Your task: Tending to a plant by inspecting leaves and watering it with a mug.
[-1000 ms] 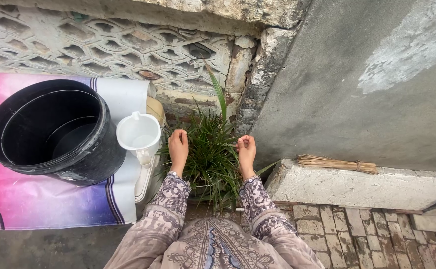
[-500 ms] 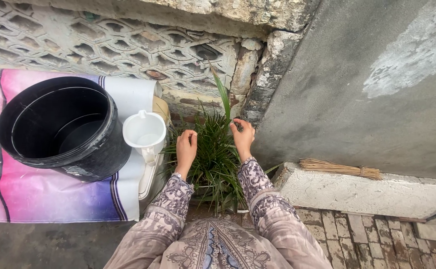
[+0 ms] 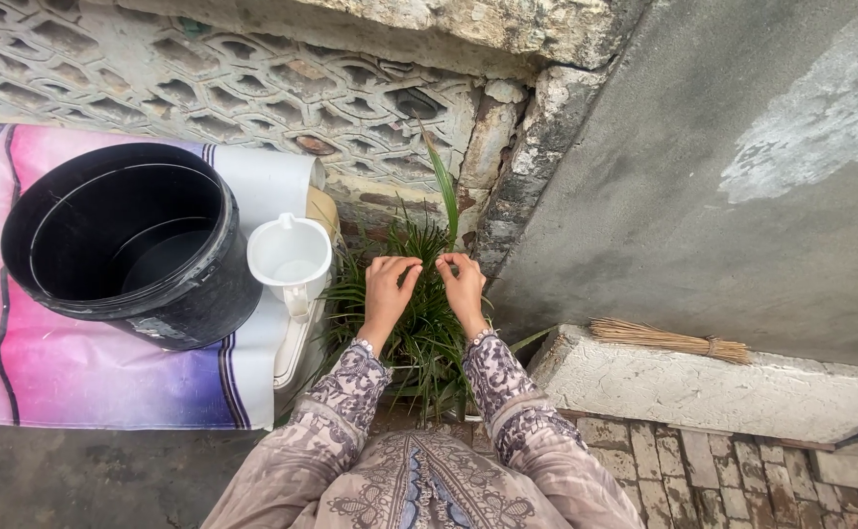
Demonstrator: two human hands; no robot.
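A green grass-like plant grows in the corner where two walls meet. Both my hands are over its middle, fingertips almost touching. My right hand pinches the base of the one long leaf that stands up against the wall. My left hand lies on the leaves with bent fingers; whether it grips any is hidden. Patterned sleeves cover both my forearms.
A big black bucket and a white jug stand on a pink and purple sheet to the left. A straw broom bundle lies on a concrete ledge to the right. Behind are a lattice wall and a grey wall; brick paving is below.
My hands have moved from the plant's two sides inward and up to its middle, and the right one has closed on the long leaf.
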